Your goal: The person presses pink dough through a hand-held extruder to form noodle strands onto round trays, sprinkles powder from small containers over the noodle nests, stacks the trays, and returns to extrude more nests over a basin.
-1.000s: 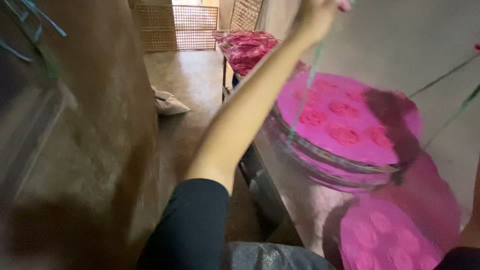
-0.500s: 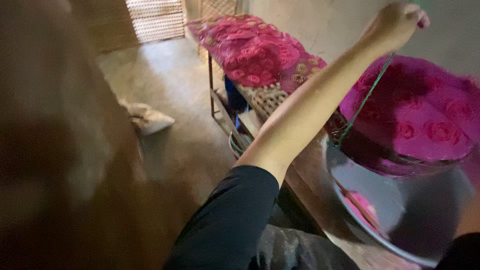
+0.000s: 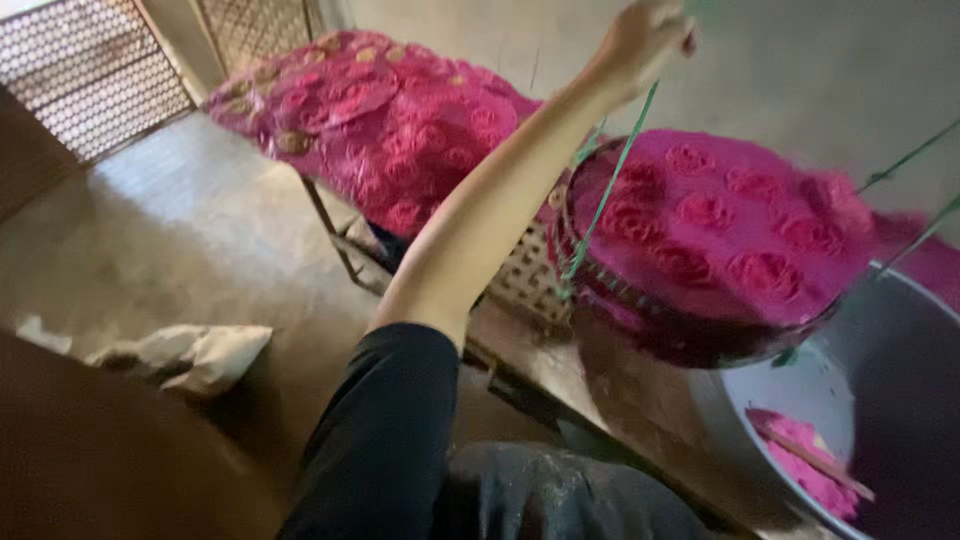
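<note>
left hand raised, fingers closed on a green cord; right hand out of view. cord runs down to one hanging round tray of pink rose-shaped pieces, tray already off the table. beside tray: one metal basin, mostly emptied, little pink left. behind tray: one pink heap

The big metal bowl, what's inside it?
Inside the metal bowl lies a small heap of pink powder with a thin stick on it. The hanging tray of pink patterned powder covers part of the bowl, so the rest is hidden.
</note>
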